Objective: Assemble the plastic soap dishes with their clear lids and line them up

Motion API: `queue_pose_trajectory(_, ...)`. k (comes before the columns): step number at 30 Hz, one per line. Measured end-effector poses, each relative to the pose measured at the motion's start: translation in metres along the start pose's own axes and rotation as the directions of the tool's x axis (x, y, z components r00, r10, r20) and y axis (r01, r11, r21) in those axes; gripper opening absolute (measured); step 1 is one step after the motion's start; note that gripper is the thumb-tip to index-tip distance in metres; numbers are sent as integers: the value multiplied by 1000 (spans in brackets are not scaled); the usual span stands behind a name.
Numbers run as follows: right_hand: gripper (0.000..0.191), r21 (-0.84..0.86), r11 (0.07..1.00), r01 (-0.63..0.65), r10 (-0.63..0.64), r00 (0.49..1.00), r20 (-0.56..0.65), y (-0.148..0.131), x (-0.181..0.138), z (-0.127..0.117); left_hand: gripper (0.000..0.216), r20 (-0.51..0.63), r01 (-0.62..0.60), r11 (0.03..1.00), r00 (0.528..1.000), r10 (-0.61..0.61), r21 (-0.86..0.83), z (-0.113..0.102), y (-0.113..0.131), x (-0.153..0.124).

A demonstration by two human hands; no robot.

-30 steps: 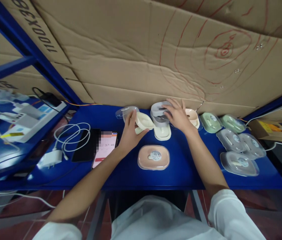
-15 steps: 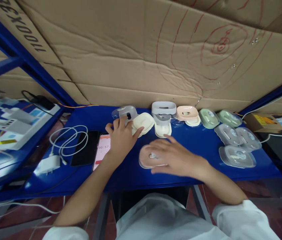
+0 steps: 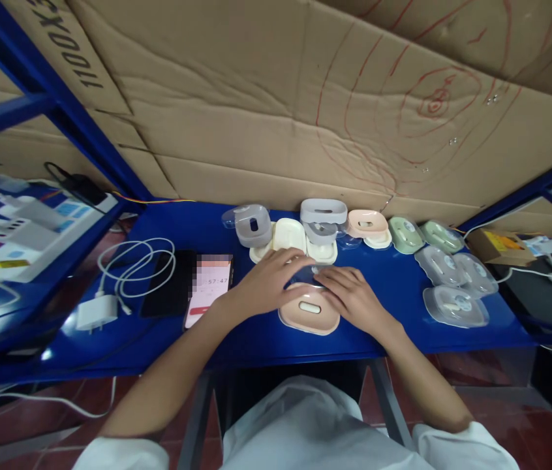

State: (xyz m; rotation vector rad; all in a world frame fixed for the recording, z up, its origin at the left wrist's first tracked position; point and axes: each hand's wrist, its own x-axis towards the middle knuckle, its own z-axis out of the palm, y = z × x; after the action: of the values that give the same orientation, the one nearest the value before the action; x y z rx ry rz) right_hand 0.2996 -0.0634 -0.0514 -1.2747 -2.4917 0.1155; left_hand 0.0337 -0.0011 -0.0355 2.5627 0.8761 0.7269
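A peach soap box (image 3: 308, 312), with a pale oval in its middle, lies on the blue table in front of me. A clear plastic lid (image 3: 306, 277) is just beyond it, between my hands and partly covered by them. My left hand (image 3: 278, 279) grips the lid's left side with curved fingers. On the other side, my right hand (image 3: 349, 297) has its fingers closed on the lid's right edge, close over the box. Just past my left hand lie cream soap box parts (image 3: 290, 234) and a grey soap box part (image 3: 252, 225).
A grey tray (image 3: 323, 210) and a peach tray (image 3: 368, 223) stand along the cardboard wall. Green lidded boxes (image 3: 406, 235) and clear-lidded grey boxes (image 3: 456, 307) sit at right. A lit phone (image 3: 212, 281), a black phone (image 3: 166, 290) and a charger (image 3: 97, 312) are at left.
My left hand has moved from the cream parts to the clear lid, and my right hand has shifted to its right side. The peach box's top is now uncovered. The view has shifted slightly.
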Motion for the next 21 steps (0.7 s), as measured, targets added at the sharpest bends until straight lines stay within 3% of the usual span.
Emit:
queue_pose_trajectory(4,36,-80,989,-126,112,979,-169,6,-10,8,56,237,-141,988,960,150,-54,12,12,-9)
queue_pose_trajectory(7,36,-57,991,-122,112,982,-151,2,-26,14,46,339,-206,978,918,208,-41,22,16,-16)
queue_pose_trajectory(10,40,-28,996,-83,80,991,-110,-3,-42,23,20,330,-219,974,917,223,-51,19,17,-16)
queue_pose_trajectory(13,45,-33,984,-175,169,976,-137,2,-53,33,6,326,-208,976,920,217,-61,10,14,-13)
queue_pose_trajectory(18,48,-162,882,-443,389,877,-284,14,-66,37,5,271,-173,981,952,143,92,18,-1,-9)
queue_pose_trajectory(21,45,-103,912,-397,329,858,-393,-5,-75,34,15,208,-190,945,968,136,266,29,-7,-9)
